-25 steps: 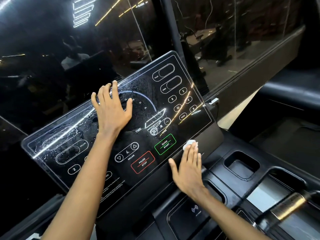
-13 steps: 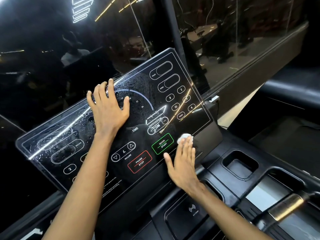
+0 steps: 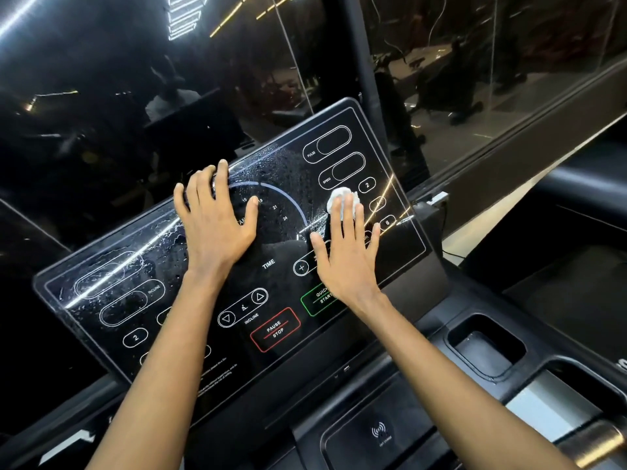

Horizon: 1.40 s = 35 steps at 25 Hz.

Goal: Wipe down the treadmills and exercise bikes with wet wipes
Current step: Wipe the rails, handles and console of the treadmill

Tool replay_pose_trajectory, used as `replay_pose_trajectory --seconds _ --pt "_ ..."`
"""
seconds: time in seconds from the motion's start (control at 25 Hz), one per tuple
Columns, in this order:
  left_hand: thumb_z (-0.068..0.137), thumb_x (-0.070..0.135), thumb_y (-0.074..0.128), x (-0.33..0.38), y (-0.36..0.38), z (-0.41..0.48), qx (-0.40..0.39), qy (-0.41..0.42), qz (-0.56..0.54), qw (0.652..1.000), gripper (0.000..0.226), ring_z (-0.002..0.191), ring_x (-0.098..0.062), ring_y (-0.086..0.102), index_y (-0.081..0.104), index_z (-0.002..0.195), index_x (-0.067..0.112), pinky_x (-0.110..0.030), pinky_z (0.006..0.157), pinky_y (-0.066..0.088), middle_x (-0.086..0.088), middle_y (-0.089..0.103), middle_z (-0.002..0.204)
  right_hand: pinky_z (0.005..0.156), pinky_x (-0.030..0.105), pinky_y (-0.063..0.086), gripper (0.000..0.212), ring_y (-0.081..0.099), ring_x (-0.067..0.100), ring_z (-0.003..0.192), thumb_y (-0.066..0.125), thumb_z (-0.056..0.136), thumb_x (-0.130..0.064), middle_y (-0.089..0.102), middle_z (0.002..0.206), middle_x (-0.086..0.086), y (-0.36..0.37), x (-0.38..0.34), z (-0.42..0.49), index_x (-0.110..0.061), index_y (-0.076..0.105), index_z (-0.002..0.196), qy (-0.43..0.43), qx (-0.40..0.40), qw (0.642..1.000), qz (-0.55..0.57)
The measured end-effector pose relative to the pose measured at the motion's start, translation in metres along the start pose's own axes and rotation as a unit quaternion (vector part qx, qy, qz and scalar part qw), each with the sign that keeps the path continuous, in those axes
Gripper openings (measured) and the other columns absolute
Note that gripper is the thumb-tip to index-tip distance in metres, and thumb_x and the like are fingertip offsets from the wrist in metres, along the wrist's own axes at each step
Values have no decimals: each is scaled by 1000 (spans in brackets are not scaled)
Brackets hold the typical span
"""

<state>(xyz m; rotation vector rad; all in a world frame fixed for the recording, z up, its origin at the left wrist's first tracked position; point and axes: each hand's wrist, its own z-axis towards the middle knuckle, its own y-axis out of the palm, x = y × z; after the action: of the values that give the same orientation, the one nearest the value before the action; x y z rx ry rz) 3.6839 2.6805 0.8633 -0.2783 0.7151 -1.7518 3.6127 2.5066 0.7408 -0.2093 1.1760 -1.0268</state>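
Right hand point(image 3: 346, 256), fingers straight, presses a crumpled white wet wipe point(image 3: 342, 197) against the treadmill console panel point(image 3: 112, 300), right of frame centre. Left hand point(image 3: 215, 225), fingers spread, rests flat on the panel's middle. Droplets streak its left half.

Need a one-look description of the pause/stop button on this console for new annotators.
Start at the tilted black treadmill console and drop to the middle of its lower part. The PAUSE STOP button sits there, below the INCLINE arrows and left of QUICK START. It is the only red-outlined box: QUICK START is green, everything else white.
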Motion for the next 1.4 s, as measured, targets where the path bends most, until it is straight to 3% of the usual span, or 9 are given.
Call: replay_pose_trajectory --seconds 0.08,0.2,0.4,0.64,0.92,1.0,1.08,1.24,1.4 --pt "97 53 49 0 1 0 -1 -2 3 1000 70 140 -29 36 33 153 14 -51 121 14 -10 43 147 121 55 -12 76 -24 24 152 17 103 -60 -24 165 3 -3 -9 5 -19 -14 159 -14 -15 1000 18" --pt "97 53 49 1 0 1 -7 -6 4 1000 71 139 -28 36 32 154 15 -52 120 14 -10 43 146 121 55 -13 71 -23 20 152 18 105 -58 -21 166 0 -6 -27 13 -23 -11 160 -112 -18 994 -4" --pt "97 56 49 -7 -9 9 -43 19 -13 999 70 135 -28 39 33 153 15 -52 116 23 -11 46 143 121 56 -8 64 -13 18 154 17 105 -54 -12 168 -4 -21 -51 64 -28 -3 161 -53 33 997 55" --pt "98 55 48 -15 -11 11 -50 46 -8 998 70 133 -28 42 34 153 14 -48 112 26 -13 48 141 123 58 -1 65 -7 18 155 19 105 -56 -6 169 -5 -18 -70 82 -28 1 161 -133 46 990 -26" --pt "98 47 50 -3 -10 17 -52 43 -36 997 68 133 -30 42 36 151 7 -49 111 26 -15 48 141 124 54 0 71 -3 18 155 17 104 -58 -3 169 -2 -14 -69 66 -21 0 161 -54 80 995 -16" --pt "98 43 51 3 -9 21 -46 59 -57 996 66 133 -29 42 37 150 5 -45 113 26 -14 48 142 124 55 0 72 -7 18 155 15 104 -60 -8 168 -3 -9 -46 42 -21 -3 161 9 73 997 -3" --pt "97 39 53 11 -6 27 -47 80 -73 993 66 135 -29 41 37 150 4 -43 116 25 -15 47 144 124 56 -1 72 -16 17 154 13 104 -61 -18 167 -4 -2 -22 7 -22 -10 160 75 55 996 16" --pt "96 44 56 33 4 35 -60 86 -68 992 72 138 -32 38 35 151 4 -47 117 23 -17 44 147 122 47 -8 74 -22 13 151 14 103 -62 -27 164 -7 20 12 -75 -27 -20 157 86 2 996 -16" --pt "96 47 53 42 10 35 -61 75 -63 993 74 142 -33 34 31 152 4 -51 119 20 -18 41 150 126 47 -3 85 -20 20 152 9 96 -70 -26 164 6 23 51 -102 -16 -24 153 219 -43 975 -4"
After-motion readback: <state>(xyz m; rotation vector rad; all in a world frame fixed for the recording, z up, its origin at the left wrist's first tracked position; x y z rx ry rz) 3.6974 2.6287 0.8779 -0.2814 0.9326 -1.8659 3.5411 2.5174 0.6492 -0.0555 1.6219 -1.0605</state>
